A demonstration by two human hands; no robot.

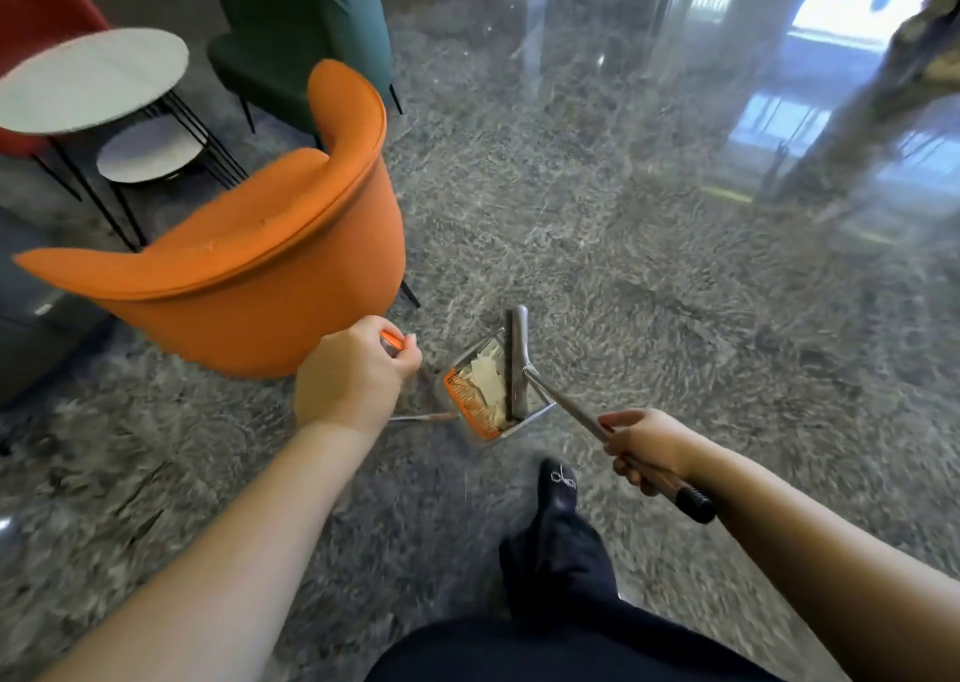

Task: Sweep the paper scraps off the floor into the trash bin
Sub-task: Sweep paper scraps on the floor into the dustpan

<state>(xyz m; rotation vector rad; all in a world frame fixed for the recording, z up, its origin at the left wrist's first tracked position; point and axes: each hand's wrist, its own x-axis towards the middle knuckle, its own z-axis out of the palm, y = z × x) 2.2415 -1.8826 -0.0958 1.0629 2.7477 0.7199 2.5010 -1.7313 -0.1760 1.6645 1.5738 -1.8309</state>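
An orange chair (249,266) sits left of centre, a dark green chair (301,21) and red chair (36,6) upper left, a white round table (88,76), grey veined marble floor (571,188), and an orange-edged dustpan (485,395) holding pale scraps (485,375).

Lobby or lounge seating area. Polished grey marble floor (597,214); orange tub chair (270,266), green armchair (306,32), nested round side tables (93,78).

A grey dustpan (493,395) with an orange comb edge is seen tilted just above the marbled floor, its thin handle rising to an orange-capped top. Pale paper scraps (485,377) are piled inside it. A grey broom head (516,359) is laid across the scraps, its metal pole slanting back.
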